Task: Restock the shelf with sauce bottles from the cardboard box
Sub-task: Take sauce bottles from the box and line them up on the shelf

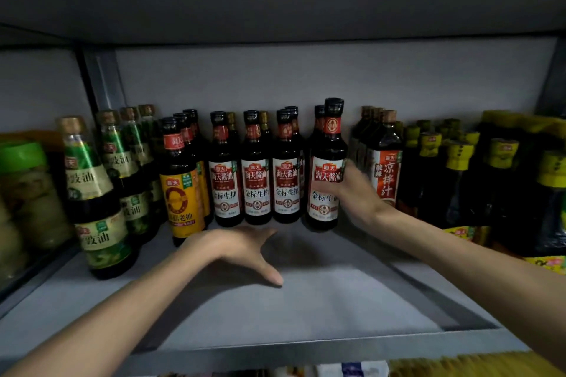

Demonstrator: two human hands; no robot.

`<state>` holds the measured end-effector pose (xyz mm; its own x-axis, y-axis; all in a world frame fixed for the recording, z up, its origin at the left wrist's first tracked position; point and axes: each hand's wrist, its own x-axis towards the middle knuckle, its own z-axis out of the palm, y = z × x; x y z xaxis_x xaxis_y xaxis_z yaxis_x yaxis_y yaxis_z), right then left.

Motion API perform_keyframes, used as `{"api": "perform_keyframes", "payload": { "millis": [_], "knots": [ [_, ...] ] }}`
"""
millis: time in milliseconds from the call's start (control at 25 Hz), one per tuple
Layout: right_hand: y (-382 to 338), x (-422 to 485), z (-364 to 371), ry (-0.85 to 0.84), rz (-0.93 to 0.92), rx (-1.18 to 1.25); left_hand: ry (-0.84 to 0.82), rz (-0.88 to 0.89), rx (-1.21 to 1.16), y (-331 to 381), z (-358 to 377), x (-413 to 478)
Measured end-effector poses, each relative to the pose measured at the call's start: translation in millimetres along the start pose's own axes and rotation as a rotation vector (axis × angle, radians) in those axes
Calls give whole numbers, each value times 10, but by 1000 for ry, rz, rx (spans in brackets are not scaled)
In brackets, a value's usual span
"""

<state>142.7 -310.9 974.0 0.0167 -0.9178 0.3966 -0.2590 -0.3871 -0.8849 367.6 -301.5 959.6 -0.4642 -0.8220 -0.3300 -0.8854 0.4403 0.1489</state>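
The grey shelf (321, 309) lies bare in its front half, and both forearms reach in over its metal front edge. The left hand (242, 249) hovers low over the shelf board, palm down, fingers spread and holding nothing; its thumb points toward the bottles behind it. To its right and further in, the right hand (352, 193) is wrapped around the label of a dark soy sauce bottle (327, 168), gripping it from the right side with the thumb across the front. That bottle stands upright, or very nearly so, with its base at the shelf; whether it fully rests there cannot be told.

Just beyond the left hand, three matching soy sauce bottles (256, 171) with red and white labels stand side by side in a row, with more of the same behind them. The held bottle is next in that row, just beside the third. Left of the left hand stand a yellow-labelled dark soy bottle (182, 193) and, further left, green-labelled bottles (92, 193) in files. Right of the right hand stands a bottle with a red vertical label (386, 174), and past it dark bottles with yellow caps (459, 171). No cardboard box shows.
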Motion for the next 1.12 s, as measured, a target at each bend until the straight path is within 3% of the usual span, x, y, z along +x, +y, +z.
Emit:
{"api": "perform_keyframes", "payload": {
  "millis": [320, 600, 880, 1120],
  "knots": [
    [237, 232, 54, 85, 116, -86, -46, 51, 89, -187, 56, 165],
    [257, 282, 87, 54, 61, -118, -51, 65, 100, -160, 11, 208],
    [486, 196, 178, 125, 175, -376, -50, 48, 113, -170, 10, 236],
    [568, 369, 194, 133, 194, -427, -55, 32, 131, -166, 14, 242]
  ]
}}
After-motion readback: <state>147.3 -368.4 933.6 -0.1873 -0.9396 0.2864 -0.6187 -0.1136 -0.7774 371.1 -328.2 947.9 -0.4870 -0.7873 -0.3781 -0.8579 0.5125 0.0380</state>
